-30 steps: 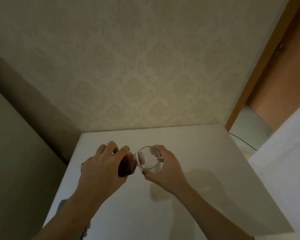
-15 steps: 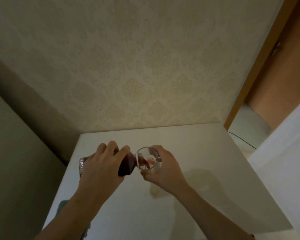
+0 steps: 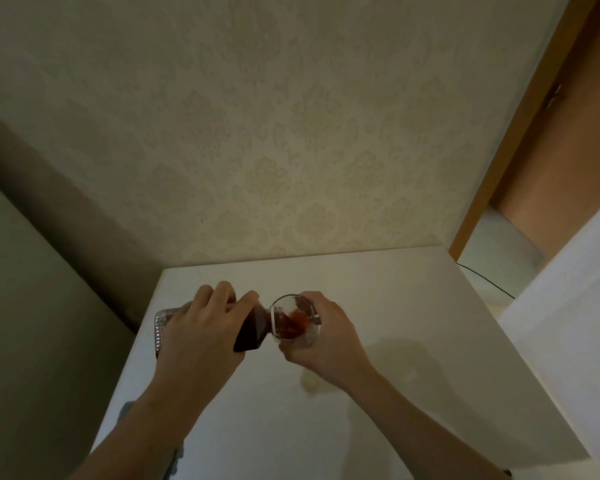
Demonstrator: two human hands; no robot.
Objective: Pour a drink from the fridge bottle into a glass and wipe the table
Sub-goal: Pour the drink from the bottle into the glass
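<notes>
Your left hand (image 3: 201,336) has its grip wrapped around the bottle (image 3: 250,329), which lies nearly flat with its mouth at the rim of the glass (image 3: 293,322). Your right hand (image 3: 321,341) has its grip closed around the glass, and from the shadow on the table (image 3: 395,306) below I judge that you hold it a little above the surface, tilted toward the bottle. Reddish-brown drink already shows inside the glass, low down.

To pour well, keep the mouth of the bottle over the inside of the rim, not outside it, and raise the base of the bottle slowly so the stream stays thin. Hold the glass steady. As it fills, bring it back toward upright, or the drink will likely run over the lower edge. Something grey-green (image 3: 127,415) lies at the near left edge of the table, half hidden by your forearm; I cannot tell whether it is a cloth for the wiping.
</notes>
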